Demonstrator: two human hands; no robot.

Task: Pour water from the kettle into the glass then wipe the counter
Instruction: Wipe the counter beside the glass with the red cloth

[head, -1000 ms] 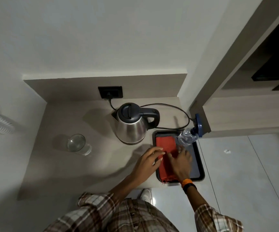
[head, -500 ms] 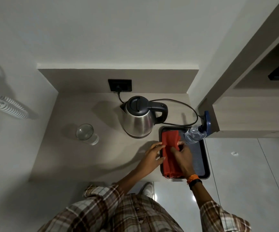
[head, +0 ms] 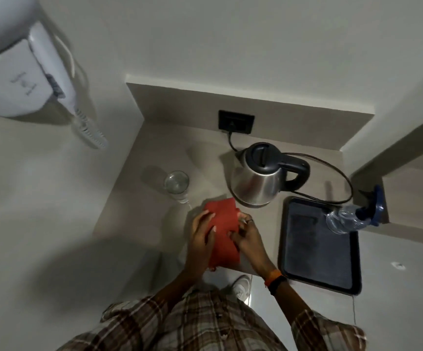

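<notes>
Red cloth (head: 224,231), folded into a long strip, lies on the pale surface (head: 154,153) just in front of the steel kettle (head: 258,181), and both hands are on it. The left hand (head: 201,235) lies along the cloth's left edge with its fingers (head: 206,219) stretched out and close together, pressing down on the fabric. The right hand (head: 247,235) covers the right edge; its fingers (head: 234,234) are curled onto the cloth, and whether they pinch a fold or only press it I cannot tell.

The kettle stands upright on its base with the lid shut, its cord (head: 332,171) running back to the wall socket (head: 235,122). The glass (head: 176,183) stands to the kettle's left, apart from it and just beyond the cloth's far left corner. It looks as if it holds some water, though the glass is too clear and dim to be sure. To the kettle's right, a dark tray (head: 319,279) sits at the surface's edge with a plastic bottle (head: 344,219) lying on its far corner.

By this layout the pouring seems done, since the kettle is back on its base and nobody is touching it. The wiping is what remains: the cloth is laid down and held, and the surface around the glass has not visibly been covered.
</notes>
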